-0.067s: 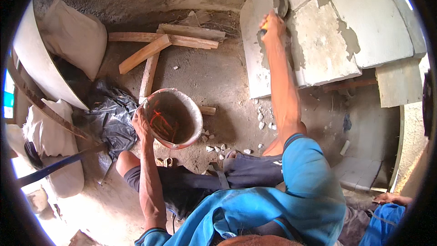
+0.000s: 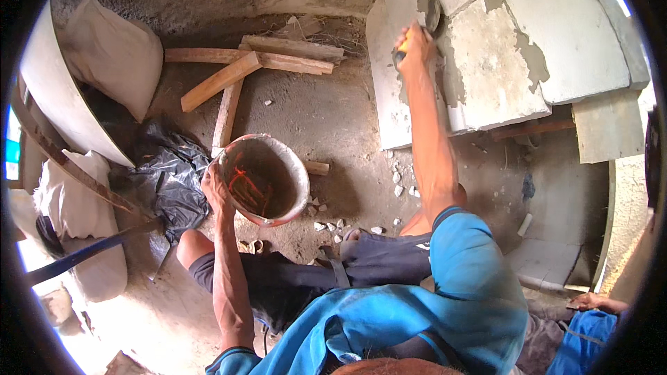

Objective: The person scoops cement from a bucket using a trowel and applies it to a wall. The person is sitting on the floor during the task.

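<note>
Across the upper right, pale slabs (image 2: 570,35) lie with grey paste (image 2: 531,62) smeared along their joints. Crumpled black plastic (image 2: 179,194) lies just beside a round, pale-rimmed bucket (image 2: 303,179). Over the slabs is a trowel (image 2: 433,14), its yellow-and-black handle wrapped in the grip of the right hand (image 2: 417,45); whether its blade touches them, I cannot tell. The grip of the left hand (image 2: 215,187) pinches the bucket's left rim. Small white stones (image 2: 398,191) lie to the bucket's right.

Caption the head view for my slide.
Left hand on the bucket rim, right hand holding a trowel at the pale slabs.
</note>
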Demonstrator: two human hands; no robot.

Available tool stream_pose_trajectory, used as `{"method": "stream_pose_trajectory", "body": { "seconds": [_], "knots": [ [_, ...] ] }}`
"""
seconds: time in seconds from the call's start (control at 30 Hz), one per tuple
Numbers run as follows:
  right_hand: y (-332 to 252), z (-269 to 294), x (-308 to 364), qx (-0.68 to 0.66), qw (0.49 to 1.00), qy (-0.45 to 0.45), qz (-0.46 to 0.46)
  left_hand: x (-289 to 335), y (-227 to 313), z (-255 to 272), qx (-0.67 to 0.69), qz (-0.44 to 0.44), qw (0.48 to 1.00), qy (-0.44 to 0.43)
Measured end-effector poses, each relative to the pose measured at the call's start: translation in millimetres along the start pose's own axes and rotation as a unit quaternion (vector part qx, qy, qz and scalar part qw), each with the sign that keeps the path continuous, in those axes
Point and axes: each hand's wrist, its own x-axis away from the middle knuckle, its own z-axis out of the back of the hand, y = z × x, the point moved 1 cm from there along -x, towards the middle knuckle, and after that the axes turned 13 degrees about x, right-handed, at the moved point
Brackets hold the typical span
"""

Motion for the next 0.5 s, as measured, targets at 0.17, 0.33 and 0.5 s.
{"method": "stream_pose_trajectory", "body": {
  "seconds": [0.17,0.33,0.5],
  "knots": [
    [14.7,42.6,129.8,0.184,0.977,-0.104,-0.013,-1.6,6.9,16.1,-0.003,0.013,1.000,-0.008],
    [27.0,95.5,234.5,0.308,0.781,-0.473,-0.269,9.9,20.8,11.2,-0.027,0.050,0.997,-0.049],
    [118.8,47.2,299.0,0.403,0.691,-0.550,-0.241,26.9,35.0,-17.1,-0.015,0.071,0.985,-0.155]
  ]
}}
